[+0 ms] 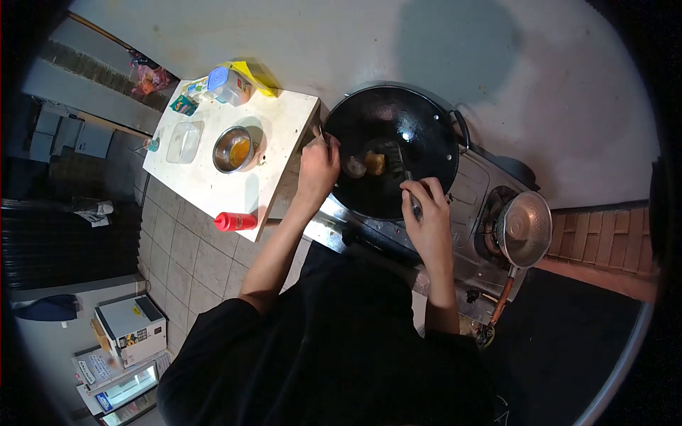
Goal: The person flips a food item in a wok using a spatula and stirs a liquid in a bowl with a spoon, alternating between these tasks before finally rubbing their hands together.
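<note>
My left hand (pixel 320 169) is closed at the wok's left rim, around a spoon-like utensil (pixel 320 130) whose thin tip sticks out above the fist. In line with it, a round greyish shape (pixel 353 167) in the wok looks like the utensil's bowl; the join is hidden. My right hand (pixel 428 209) grips the handle of a dark slotted spatula (pixel 396 160), its blade down in the black wok (pixel 383 117). Between the two utensils is a golden-brown piece of food (pixel 375 163). The wok sits on the stove.
Left of the wok, a white table (pixel 202 192) bears a metal bowl (pixel 233 150) with yellow-orange liquid, a clear plastic tray (pixel 185 142), a red squeeze bottle (pixel 235 221) and a blue-lidded tub (pixel 227 85). A metal pan (pixel 526 227) rests on the stove's right burner.
</note>
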The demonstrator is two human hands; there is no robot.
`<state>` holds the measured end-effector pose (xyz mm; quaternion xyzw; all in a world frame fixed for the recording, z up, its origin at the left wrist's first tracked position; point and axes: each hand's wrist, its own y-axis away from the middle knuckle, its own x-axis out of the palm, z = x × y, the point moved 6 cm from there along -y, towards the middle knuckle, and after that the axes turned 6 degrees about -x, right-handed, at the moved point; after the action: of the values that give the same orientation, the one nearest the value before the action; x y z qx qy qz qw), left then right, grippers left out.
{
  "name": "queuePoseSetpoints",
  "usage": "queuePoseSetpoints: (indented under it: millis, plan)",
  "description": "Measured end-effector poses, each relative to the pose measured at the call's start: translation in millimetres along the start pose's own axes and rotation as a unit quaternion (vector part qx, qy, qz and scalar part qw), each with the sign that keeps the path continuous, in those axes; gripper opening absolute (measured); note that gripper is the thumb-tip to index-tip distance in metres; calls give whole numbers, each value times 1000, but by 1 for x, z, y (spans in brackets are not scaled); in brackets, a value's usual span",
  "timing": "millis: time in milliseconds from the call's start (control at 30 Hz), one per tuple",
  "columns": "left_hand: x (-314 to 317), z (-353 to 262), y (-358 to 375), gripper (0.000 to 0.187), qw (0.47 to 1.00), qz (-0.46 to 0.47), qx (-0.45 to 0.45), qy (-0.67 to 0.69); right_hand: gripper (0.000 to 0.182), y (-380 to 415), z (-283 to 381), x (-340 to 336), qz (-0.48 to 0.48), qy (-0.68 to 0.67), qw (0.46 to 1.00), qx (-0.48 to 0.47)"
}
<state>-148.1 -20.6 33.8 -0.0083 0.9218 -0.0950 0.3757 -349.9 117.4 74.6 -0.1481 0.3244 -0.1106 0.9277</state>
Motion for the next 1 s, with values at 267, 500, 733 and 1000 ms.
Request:
queuePoseSetpoints:
  millis: [267,500,733,1000]
  plan:
    - [-7,-5,15,16,1000,7,15,17,16,22,7,-7,13,-7,1000,7]
    - [-8,-7,21,15,999,7,21,24,17,36,12,-13,48,-1,999,-7]
    - [4,-17,24,16,998,11,63,25,18,42,12,-16,60,11,998,-7]
    - [19,-30,18,15,997,13,79,7,21,39,9,-9,58,21,998,-15]
